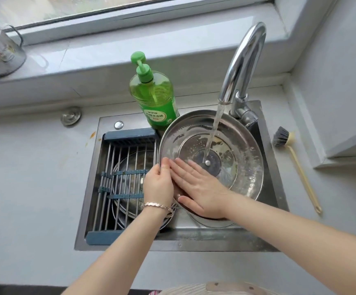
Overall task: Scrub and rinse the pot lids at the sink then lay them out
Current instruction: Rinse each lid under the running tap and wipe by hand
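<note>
A large steel pot lid (pixel 239 145) is held tilted over the right side of the sink (pixel 194 243), its hollow inner face turned up under the faucet (pixel 244 64), whose stream of water (pixel 213 133) lands on the centre of the lid. The left hand (pixel 159 185) grips the lid's left rim with the thumb over the edge, while the right hand (pixel 198 188) lies flat with straight fingers on the inner surface. A slatted rack (pixel 126 167) spans the sink's left half, a green soap bottle (pixel 155 99) stands behind it, and a brush (pixel 296 165) lies on the table (pixel 34 167) to the right.
</note>
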The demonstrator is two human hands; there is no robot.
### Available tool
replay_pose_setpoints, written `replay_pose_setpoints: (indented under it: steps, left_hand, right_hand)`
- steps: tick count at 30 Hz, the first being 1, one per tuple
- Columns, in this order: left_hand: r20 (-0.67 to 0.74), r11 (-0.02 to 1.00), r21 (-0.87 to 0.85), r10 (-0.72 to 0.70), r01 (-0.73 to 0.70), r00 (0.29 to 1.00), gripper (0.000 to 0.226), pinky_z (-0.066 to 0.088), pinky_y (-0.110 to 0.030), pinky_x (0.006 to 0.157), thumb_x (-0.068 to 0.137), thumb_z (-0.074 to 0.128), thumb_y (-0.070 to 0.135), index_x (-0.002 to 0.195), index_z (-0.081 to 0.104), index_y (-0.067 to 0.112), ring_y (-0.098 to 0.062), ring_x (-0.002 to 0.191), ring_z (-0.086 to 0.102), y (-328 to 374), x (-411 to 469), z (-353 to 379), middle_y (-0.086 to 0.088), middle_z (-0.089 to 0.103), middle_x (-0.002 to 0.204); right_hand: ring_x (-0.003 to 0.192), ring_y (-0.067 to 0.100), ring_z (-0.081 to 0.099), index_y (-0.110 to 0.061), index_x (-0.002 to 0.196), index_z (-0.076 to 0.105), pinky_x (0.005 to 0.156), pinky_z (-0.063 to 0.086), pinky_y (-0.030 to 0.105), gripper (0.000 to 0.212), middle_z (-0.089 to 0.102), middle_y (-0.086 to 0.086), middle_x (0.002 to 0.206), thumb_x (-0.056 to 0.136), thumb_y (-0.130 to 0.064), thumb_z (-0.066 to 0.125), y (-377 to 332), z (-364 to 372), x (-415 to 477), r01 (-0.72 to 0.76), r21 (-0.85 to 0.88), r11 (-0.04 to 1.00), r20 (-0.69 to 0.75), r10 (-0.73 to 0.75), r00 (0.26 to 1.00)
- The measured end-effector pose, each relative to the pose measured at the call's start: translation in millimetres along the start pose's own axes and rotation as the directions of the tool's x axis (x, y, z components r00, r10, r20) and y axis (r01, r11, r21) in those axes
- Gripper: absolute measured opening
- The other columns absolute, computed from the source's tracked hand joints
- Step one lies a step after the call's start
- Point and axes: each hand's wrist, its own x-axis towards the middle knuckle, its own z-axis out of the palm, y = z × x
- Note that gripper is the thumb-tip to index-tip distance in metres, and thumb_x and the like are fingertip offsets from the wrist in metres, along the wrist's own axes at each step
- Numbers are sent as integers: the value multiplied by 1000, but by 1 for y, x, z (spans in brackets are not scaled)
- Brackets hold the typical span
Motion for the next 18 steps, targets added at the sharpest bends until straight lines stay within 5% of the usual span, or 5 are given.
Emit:
replay_pose_setpoints:
  steps: [8, 11, 13, 15, 18]
  left_hand:
    - [0, 990, 120, 78, -78, 997, 48, 23, -27, 48, 96, 46, 33, 54, 31, 14, -13, 48, 29, 9, -15, 2, 2, 31, 50]
    - [-68, 980, 146, 143, -131, 987, 48, 23, -30, 50, 96, 46, 33, 54, 31, 13, -16, 49, 29, 15, -15, -4, 1, 33, 51]
    - [-118, 974, 167, 171, -150, 978, 49, 22, -30, 49, 96, 46, 33, 54, 30, 13, -16, 48, 30, 20, -12, -6, 1, 33, 50]
    - [-135, 961, 220, 199, -167, 971, 48, 21, -29, 48, 96, 45, 32, 54, 30, 15, -14, 47, 30, 26, -9, -6, 2, 33, 50]
    - [-90, 889, 410, 263, -205, 961, 44, 21, -28, 48, 97, 41, 35, 58, 30, 19, -14, 50, 35, 36, -5, -10, 3, 37, 53]
  right_hand:
    - [138, 10, -20, -13, 149, -3, 115, -13, 34, 80, -19, -1, 151, 89, -64, 9, 27, -17, 27, -512, 189, 838, -85, 534, 841]
    - [141, 16, -23, -11, 147, -15, 115, -14, 33, 73, -26, 4, 153, 95, -56, 10, 47, -14, 0, -740, 158, 654, 50, 743, 668]
    - [143, 17, -20, -9, 147, -14, 117, -9, 33, 72, -23, 7, 154, 96, -53, 12, 45, -9, -17, -749, 88, 656, 128, 738, 662]
    - [145, 20, -9, -7, 150, 0, 118, -5, 34, 70, -10, 9, 157, 98, -50, 20, 34, -6, -28, -718, 63, 693, 209, 695, 688]
    - [131, 24, 40, -10, 127, 56, 114, 17, 36, 40, 52, 8, 136, 97, -32, 40, 24, -3, -42, -709, 162, 686, 246, 668, 702]
